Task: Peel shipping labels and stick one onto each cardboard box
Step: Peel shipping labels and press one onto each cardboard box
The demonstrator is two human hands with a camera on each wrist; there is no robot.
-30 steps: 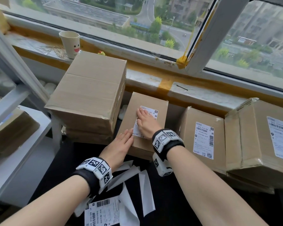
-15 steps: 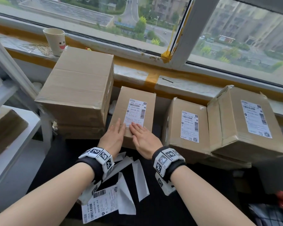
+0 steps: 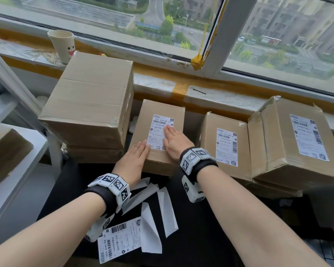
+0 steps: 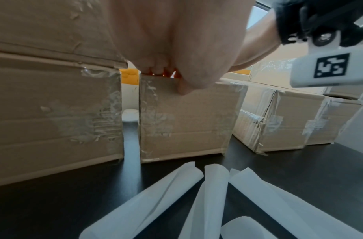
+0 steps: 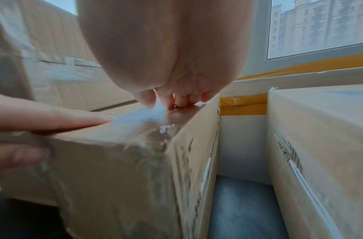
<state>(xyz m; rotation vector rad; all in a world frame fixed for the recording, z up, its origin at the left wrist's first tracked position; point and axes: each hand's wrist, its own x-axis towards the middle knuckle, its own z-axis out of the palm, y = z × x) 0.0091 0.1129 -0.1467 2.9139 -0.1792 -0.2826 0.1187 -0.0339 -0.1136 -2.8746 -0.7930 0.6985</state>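
Note:
A small cardboard box [image 3: 174, 112] stands in the middle against the window sill, with a white shipping label [image 3: 158, 130] stuck on its top. My right hand [image 3: 175, 140] lies flat on the label's right half, fingers straight. My left hand [image 3: 137, 157] rests flat on the box's near left corner, beside the label; in the left wrist view its fingers [image 4: 162, 71] sit on the box's top edge. Two boxes on the right [image 3: 210, 132] [image 3: 278, 135] carry labels [image 3: 226, 147] [image 3: 308, 137]. A large unlabelled box [image 3: 89, 101] is stacked on the left. A loose label sheet [image 3: 120, 240] lies on the dark table.
Several peeled white backing strips [image 3: 156, 212] litter the dark table [image 3: 210, 237] between my forearms. A paper cup [image 3: 63, 46] stands on the window sill. A white shelf [image 3: 14, 170] with a brown object is at the left. The boxes sit close together along the sill.
My right hand slid back up over the label after drawing down to its lower edge. My left hand stayed at the box's near left corner. The head view shifted slightly.

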